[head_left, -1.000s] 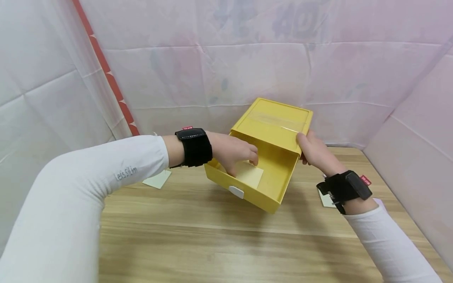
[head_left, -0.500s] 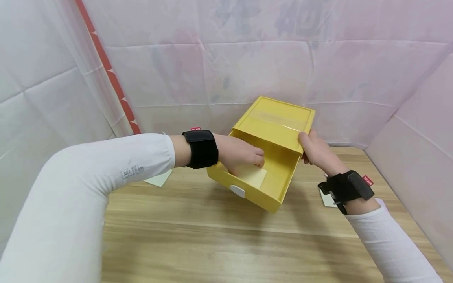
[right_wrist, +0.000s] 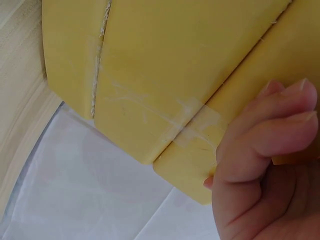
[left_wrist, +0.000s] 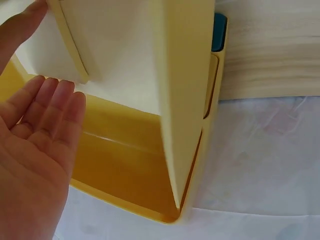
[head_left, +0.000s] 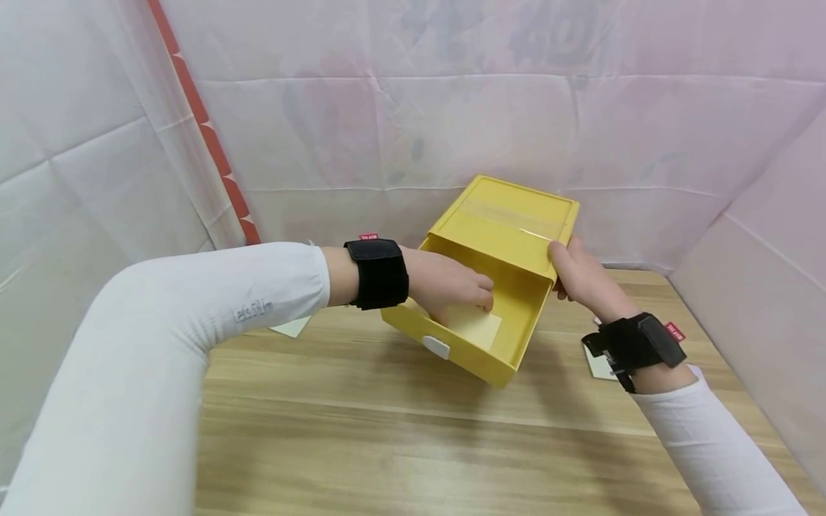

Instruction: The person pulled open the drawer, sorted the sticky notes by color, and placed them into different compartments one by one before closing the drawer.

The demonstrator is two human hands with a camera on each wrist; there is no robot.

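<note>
A yellow box (head_left: 510,215) stands at the back of the wooden table (head_left: 413,430), and its drawer (head_left: 510,358), with a white handle (head_left: 436,347), is pulled out towards me. My left hand (head_left: 467,297) reaches into the drawer, its fingers resting on a pale yellow paper (head_left: 480,328) that lies on the drawer floor. In the left wrist view the left hand (left_wrist: 45,105) shows straight fingers over the yellow drawer (left_wrist: 125,155). My right hand (head_left: 571,269) grips the box's right front corner. The right wrist view shows its fingers (right_wrist: 260,135) curled round the box (right_wrist: 165,65).
A pale paper (head_left: 292,326) lies on the table behind my left forearm. Another paper (head_left: 596,365) lies beside my right wrist. White fabric walls close in the back and both sides, with a red strip (head_left: 213,143) at the left.
My left hand has gone further right inside the drawer, and the pale paper has slid right with it. My right hand keeps its grip on the box.
</note>
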